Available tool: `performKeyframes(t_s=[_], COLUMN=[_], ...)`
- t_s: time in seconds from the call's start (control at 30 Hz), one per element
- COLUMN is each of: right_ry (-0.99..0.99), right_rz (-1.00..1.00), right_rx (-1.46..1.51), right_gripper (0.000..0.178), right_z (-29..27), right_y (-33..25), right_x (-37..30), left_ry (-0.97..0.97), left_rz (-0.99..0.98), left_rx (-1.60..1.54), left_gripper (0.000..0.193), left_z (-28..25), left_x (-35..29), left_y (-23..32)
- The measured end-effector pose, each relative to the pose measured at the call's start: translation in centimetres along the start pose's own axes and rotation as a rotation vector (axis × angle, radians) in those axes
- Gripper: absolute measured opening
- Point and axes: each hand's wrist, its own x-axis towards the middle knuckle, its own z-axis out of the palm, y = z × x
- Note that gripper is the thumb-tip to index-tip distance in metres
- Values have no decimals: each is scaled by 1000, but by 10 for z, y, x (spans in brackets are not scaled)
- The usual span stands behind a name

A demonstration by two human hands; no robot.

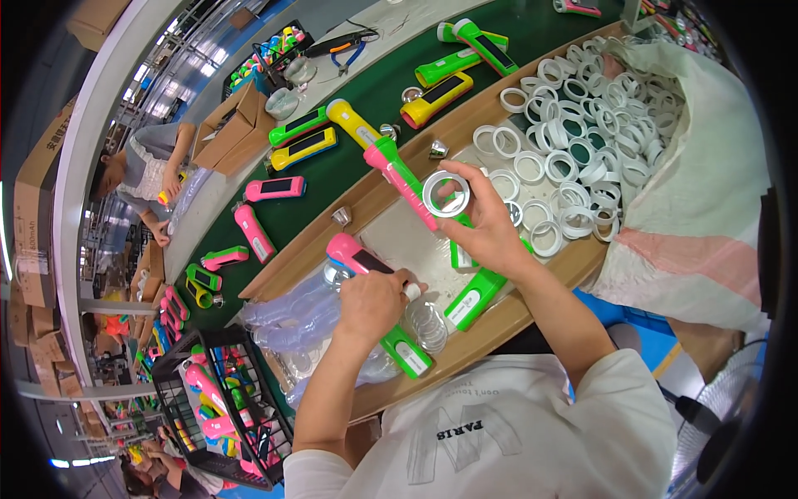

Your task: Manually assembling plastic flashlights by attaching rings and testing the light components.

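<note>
Here, my left hand is clenched around a pink flashlight, its open end tilted toward me to take a part. My right hand pinches a white ring above the wooden tray, close to the ring pile.

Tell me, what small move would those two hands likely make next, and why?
Probably the right hand brings its white ring down to the front end of the pink flashlight gripped by the left hand. The ring is pinched clear above the tray, apart from the pile of white rings, and the flashlight's end appears to point toward it.
</note>
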Motion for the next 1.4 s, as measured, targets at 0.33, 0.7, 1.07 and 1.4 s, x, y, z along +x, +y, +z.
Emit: performKeyframes(t_s=[0.33, 0.7, 1.07, 1.4], right_ry=[41, -67, -306, -530], right_rz=[-138, 3, 127, 237], right_rx=[-322, -357, -25, 109], right_gripper=[67, 76, 78, 70], right_z=[4, 8, 14, 12], right_y=[-5, -5, -8, -12], right_x=[-6, -8, -8, -10], left_ry=[286, 508, 505, 333], left_rz=[-177, 8, 178, 214], left_rx=[-353, -1022, -815, -1170], left_gripper=[26, 23, 22, 22], left_z=[8, -45, -45, -47], left_x=[-25, -92, -101, -115], left_y=[-11, -28, -35, -60])
